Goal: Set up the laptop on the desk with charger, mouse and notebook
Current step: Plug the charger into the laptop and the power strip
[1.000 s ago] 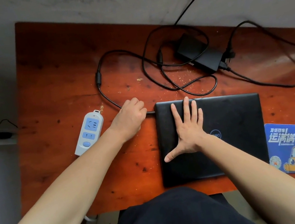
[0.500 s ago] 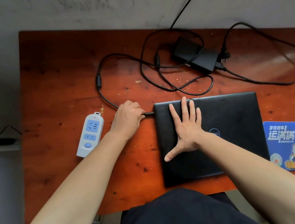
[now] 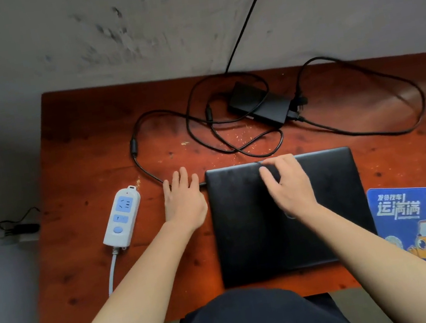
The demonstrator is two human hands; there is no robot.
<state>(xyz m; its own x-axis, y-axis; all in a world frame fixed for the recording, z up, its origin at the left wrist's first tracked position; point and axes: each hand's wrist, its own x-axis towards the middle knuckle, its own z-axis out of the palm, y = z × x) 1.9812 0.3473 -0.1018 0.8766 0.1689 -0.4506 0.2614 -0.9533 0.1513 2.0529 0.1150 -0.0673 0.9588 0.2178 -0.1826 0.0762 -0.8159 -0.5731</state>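
At desk's near edge: closed laptop, charger plug seated at left side. Left hand flat, fingers spread, empty, beside plug. Right hand curled, pinching far lid edge. Step: likely opening lid; needs steadying. Farther: power strip, mouse pad, charger brick unplugged. Worn red desk, scuffed grey wall.

Your black laptop lies closed and flat at the desk's near edge. The charger brick sits behind it, cable looped, plug seated in the laptop's left side.
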